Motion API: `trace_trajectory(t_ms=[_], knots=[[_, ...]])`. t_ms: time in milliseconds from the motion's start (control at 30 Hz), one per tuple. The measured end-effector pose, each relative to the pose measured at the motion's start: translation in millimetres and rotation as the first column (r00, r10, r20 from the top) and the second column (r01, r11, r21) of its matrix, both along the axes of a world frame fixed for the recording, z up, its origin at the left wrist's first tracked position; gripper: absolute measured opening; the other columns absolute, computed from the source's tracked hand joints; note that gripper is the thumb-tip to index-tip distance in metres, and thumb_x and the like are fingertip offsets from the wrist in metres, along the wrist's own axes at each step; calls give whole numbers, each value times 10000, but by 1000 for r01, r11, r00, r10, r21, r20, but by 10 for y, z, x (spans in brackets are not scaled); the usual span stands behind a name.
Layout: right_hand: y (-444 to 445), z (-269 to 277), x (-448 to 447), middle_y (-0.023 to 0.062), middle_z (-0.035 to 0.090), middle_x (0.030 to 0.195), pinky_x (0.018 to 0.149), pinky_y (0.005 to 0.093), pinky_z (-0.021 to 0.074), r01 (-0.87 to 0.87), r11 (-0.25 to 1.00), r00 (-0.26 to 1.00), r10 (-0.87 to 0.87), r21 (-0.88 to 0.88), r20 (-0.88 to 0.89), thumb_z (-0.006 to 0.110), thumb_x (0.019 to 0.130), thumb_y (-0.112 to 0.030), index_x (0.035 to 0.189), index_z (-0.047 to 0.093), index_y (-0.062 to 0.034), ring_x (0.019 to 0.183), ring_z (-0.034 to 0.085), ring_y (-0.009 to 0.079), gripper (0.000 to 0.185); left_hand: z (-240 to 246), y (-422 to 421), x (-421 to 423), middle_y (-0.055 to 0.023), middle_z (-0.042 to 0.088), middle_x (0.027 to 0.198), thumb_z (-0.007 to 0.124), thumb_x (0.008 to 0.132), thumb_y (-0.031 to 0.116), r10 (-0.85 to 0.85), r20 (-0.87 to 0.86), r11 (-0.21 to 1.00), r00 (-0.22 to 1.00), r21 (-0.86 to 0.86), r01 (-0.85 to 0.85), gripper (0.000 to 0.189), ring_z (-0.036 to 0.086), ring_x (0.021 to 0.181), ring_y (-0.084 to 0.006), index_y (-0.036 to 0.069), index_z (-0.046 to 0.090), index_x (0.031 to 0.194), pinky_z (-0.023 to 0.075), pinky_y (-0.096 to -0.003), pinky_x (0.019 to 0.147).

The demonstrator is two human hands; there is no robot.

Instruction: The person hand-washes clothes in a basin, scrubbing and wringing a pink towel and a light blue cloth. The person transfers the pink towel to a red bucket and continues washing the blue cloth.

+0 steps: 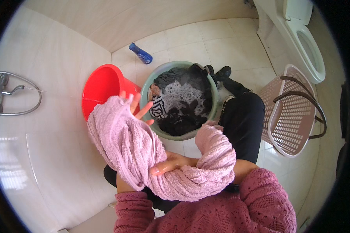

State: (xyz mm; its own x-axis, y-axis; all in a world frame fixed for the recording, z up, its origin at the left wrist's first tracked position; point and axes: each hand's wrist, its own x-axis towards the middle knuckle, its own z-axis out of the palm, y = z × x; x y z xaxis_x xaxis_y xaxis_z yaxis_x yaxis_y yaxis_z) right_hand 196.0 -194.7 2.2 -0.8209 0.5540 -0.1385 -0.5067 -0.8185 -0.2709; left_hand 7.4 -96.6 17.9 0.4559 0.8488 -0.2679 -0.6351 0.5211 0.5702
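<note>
A twisted pink terry towel stretches across both my forearms, above my lap. My right hand grips its middle, thumb on top, and one end curls up over my right forearm. Most of my left hand is hidden beneath the wider, looser part of the cloth. Its fingers stick out past the edge, spread apart. Below and ahead stands a pale green basin of foamy water. Dark clothes soak in it, along with a black-and-white striped cloth.
A red bucket leans left of the basin. Behind it, a blue bottle is on the tiled floor. To the right are a plastic laundry basket with brown handles and a toilet. A shower mixer hangs on the left wall.
</note>
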Motion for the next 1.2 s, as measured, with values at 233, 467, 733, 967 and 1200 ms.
trace_trajectory(t_ms=[233, 467, 733, 967, 1200], knots=[[12, -642, -455, 98, 538, 1193, 936, 314, 384, 333, 905, 918, -375, 264, 125, 779, 693, -177, 1295, 396, 11, 1069, 521, 171, 738, -43, 14, -227, -119, 559, 1119, 625, 800, 184, 82, -527, 977, 846, 210, 36, 452, 558, 1010, -251, 31, 477, 1199, 469, -417, 842], [-14, -1265, -578, 127, 531, 1183, 977, 352, 369, 202, 896, 661, -423, 396, 619, 843, 592, -183, 1302, 315, 9, 1128, 495, 213, 905, -908, 141, 458, -250, 592, 1000, 789, 563, 289, 371, -921, 736, -122, 211, 643, 651, 572, 961, -360, -55, 527, 1050, 454, -379, 844], [158, -1121, -484, 108, 534, 1178, 975, 354, 372, 381, 873, 856, -457, 304, 240, 684, 773, -30, 1340, 290, -18, 1132, 497, 200, 691, -506, 3, 535, -260, 487, 1180, 778, 613, 324, 388, -911, 784, -139, 247, 569, 806, 502, 1083, -371, -23, 382, 1223, 428, -403, 898], [-26, -536, -376, 121, 509, 1242, 957, 346, 371, 254, 967, 959, -255, 21, 121, 736, 718, -156, 1356, 317, 7, 1098, 516, 204, 781, -58, 144, -6, -215, 328, 1377, 683, 634, 630, -152, -197, 962, 969, 196, 191, 1082, 410, 1216, -319, 71, 188, 1416, 363, -430, 1003], [-112, -214, -122, 130, 510, 1221, 940, 358, 384, 141, 984, 988, -147, -106, -44, 714, 736, -191, 1368, 270, 6, 1081, 526, 223, 797, -306, 105, 362, -88, 372, 1249, 694, 691, 417, -251, 378, 909, 891, 408, 83, 619, 355, 1130, -395, 194, 394, 1185, 371, -609, 893]])
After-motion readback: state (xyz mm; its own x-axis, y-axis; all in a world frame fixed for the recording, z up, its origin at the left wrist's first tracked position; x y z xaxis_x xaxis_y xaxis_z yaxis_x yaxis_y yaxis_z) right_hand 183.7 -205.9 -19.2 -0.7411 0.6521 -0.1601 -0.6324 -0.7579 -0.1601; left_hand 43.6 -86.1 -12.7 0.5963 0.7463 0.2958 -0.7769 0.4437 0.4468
